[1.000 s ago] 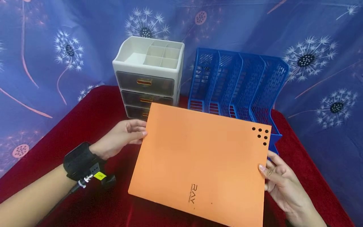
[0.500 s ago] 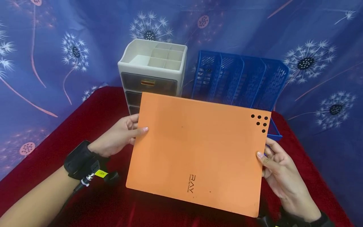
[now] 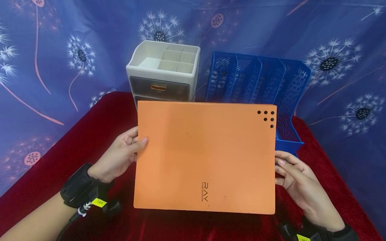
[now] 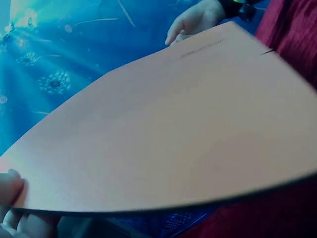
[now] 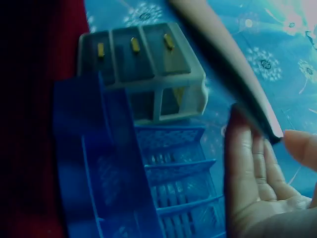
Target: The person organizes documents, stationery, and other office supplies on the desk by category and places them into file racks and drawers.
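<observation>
An orange file folder [image 3: 205,150], marked "RAY" with several black dots at one corner, is held up flat-faced in the head view. At its left edge my left hand [image 3: 116,155] pinches it, thumb on the front and the other fingers partly hidden behind. My right hand [image 3: 304,184] is at the right edge, fingertips touching or very near it, the thumb off the front face. In the right wrist view, the fingers of the right hand [image 5: 262,183] lie fairly straight beside the dark folder edge [image 5: 233,74]. The folder [image 4: 163,129] fills most of the left wrist view.
Behind the folder stands a white desktop organizer [image 3: 164,72] with drawers and divided top compartments. To its right is a blue mesh file rack [image 3: 259,78], partly covered by the folder. Both stand on a red cloth-covered table [image 3: 108,113], before a blue dandelion-patterned cloth [image 3: 105,43].
The folder has turned from a tilt to nearly level and its right side has risen. My right thumb has come off its front face. The left hand keeps its pinch.
</observation>
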The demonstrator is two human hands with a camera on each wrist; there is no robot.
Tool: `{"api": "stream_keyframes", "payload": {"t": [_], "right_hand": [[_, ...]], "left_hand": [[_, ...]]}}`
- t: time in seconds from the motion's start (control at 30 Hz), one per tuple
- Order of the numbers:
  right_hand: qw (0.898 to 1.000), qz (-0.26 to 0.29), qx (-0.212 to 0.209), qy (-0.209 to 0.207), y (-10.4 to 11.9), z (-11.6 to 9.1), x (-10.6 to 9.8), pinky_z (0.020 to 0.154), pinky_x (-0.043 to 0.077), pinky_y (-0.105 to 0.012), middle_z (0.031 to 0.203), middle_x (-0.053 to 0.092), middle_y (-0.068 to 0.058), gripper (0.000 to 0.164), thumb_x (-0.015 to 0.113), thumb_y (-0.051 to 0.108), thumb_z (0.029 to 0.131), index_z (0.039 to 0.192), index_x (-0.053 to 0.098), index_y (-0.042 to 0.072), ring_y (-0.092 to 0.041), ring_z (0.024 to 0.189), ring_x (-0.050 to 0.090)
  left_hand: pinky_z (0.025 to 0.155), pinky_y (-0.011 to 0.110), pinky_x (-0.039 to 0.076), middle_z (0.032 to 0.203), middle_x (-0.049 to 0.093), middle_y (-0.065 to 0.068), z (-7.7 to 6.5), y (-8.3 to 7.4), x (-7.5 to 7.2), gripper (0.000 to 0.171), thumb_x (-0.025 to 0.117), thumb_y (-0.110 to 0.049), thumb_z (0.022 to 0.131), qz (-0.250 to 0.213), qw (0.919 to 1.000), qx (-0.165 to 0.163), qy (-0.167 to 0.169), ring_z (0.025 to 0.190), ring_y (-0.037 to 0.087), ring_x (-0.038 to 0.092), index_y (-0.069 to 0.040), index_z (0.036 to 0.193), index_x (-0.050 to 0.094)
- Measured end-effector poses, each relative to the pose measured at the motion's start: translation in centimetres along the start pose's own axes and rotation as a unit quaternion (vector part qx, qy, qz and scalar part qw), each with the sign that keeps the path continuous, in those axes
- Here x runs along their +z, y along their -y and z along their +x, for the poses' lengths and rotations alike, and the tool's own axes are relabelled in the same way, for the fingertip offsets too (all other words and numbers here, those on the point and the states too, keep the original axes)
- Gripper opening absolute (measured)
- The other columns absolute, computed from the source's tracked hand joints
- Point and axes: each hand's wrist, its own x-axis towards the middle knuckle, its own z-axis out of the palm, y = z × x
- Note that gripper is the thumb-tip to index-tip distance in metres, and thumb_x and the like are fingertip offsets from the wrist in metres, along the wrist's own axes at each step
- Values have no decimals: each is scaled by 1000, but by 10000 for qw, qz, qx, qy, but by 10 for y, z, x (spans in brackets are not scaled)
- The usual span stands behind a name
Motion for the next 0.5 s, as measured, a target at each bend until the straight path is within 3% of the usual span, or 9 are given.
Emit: {"api": "stream_keyframes", "payload": {"t": [0.1, 0.23, 0.37, 0.5], "right_hand": [[9984, 402, -400, 81, -6, -4, 0, 82, 52, -37, 126, 56, -15, 47, 9, 1, 101, 136, 40, -2, -26, 108, 60], [9947, 816, -615, 77, -20, -6, 12, 89, 49, -37, 133, 51, -13, 47, 10, 6, 101, 143, 31, 2, -25, 116, 55], [9975, 416, -566, -102, -33, -4, 31, 92, 47, -35, 136, 48, -9, 44, 16, 3, 101, 143, 28, 3, -22, 119, 52], [9971, 82, -614, -433, -44, -1, 48, 89, 48, -34, 129, 56, -10, 39, 21, -5, 100, 134, 39, 1, -21, 115, 58]], "left_hand": [[77, 32, 53, 108, 66, 3, -1, 3, -1, 40, 45, -5, 98, -579, 9979, 228, -174, 96, 15, 65, -7, 137, 33], [78, 33, 52, 112, 63, 1, -1, 12, 4, 39, 40, -2, 99, -1421, 9879, 549, -284, 99, 14, 65, -10, 136, 32], [81, 32, 52, 117, 59, 1, -1, 23, 17, 41, 37, -3, 100, -1978, 9778, 635, -258, 102, 14, 63, -14, 138, 28], [83, 35, 52, 120, 55, 2, -2, 35, 32, 43, 37, -3, 100, -2263, 9731, 425, -79, 104, 15, 62, -16, 139, 25]]}}
